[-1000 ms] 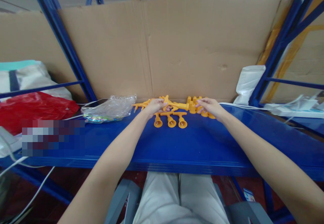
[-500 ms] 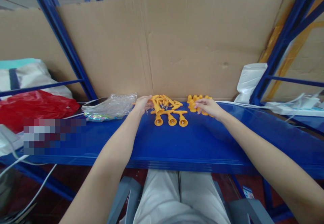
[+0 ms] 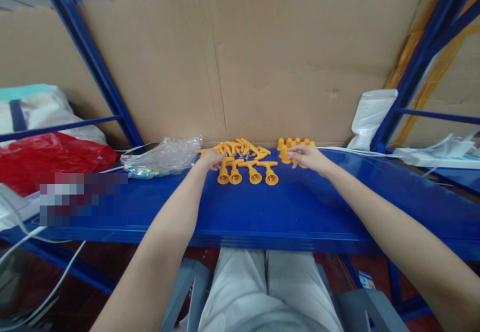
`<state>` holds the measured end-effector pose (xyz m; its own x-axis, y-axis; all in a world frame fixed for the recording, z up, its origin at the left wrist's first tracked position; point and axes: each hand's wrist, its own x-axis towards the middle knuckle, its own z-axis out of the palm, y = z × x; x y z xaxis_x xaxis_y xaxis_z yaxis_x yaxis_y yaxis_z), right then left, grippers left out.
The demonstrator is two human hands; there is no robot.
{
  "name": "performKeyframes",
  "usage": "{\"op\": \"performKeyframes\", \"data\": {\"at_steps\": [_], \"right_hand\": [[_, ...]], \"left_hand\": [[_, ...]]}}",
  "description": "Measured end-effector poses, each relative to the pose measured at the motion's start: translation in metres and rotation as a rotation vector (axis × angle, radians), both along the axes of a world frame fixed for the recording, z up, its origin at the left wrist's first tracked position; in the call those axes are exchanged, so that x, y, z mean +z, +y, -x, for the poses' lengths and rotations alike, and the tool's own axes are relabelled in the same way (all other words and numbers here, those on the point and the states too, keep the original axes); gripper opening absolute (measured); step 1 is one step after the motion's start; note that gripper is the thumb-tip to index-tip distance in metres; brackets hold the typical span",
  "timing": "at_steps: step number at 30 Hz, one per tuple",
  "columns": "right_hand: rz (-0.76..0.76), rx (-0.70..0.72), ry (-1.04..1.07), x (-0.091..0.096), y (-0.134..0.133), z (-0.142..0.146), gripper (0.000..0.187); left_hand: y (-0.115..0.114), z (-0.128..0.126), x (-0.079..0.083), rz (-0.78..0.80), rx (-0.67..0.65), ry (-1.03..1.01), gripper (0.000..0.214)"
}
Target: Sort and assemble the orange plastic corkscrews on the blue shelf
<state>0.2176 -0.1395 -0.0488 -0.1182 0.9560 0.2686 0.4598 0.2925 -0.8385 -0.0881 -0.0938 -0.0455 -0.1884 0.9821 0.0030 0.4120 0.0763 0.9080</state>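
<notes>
Several orange T-handled corkscrews with bell-shaped bases (image 3: 255,174) lie side by side on the blue tabletop, bells facing me, metal spiral tips showing inside. My left hand (image 3: 212,160) is closed at the handle of the leftmost corkscrew (image 3: 223,177); its fingertips are partly hidden. Behind that row is a pile of loose orange handles with metal spirals (image 3: 243,148). Over on the right, my right hand (image 3: 308,157) has its fingers bent around an orange bell-shaped base (image 3: 285,156) at the front of a cluster of such bases (image 3: 297,141).
A clear plastic bag (image 3: 168,154) with colourful contents lies left of the pile, beyond it a red bag (image 3: 56,159). Cardboard (image 3: 281,62) walls off the back. A white pouch (image 3: 371,119) leans by the right blue post, near cables and a power strip (image 3: 442,154).
The corkscrew in my left hand has come down to the tabletop at the left end of the row. My right hand has shifted only slightly among the bases.
</notes>
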Motion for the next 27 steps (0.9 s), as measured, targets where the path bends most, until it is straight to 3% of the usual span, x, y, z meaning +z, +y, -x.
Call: {"op": "performKeyframes", "data": {"at_steps": [8,12,20,24,27], "right_hand": [[-0.029,0.017,-0.102,-0.006,0.003,-0.001,0.022],[-0.052,0.039,-0.111,-0.007,0.005,-0.002,0.025],[-0.044,0.040,-0.125,-0.008,0.004,0.000,0.022],[-0.042,0.044,-0.138,-0.010,0.007,0.000,0.020],[-0.049,0.073,-0.151,-0.011,0.009,-0.001,0.018]], "left_hand": [[-0.012,-0.019,0.000,0.080,0.064,0.247,0.010],[-0.014,-0.026,-0.001,0.103,-0.029,0.165,0.015],[-0.015,-0.047,-0.008,0.079,-0.053,-0.232,0.018],[-0.014,-0.048,-0.008,0.094,-0.024,-0.201,0.012],[-0.012,-0.043,-0.007,0.096,0.007,-0.044,0.015]]}}
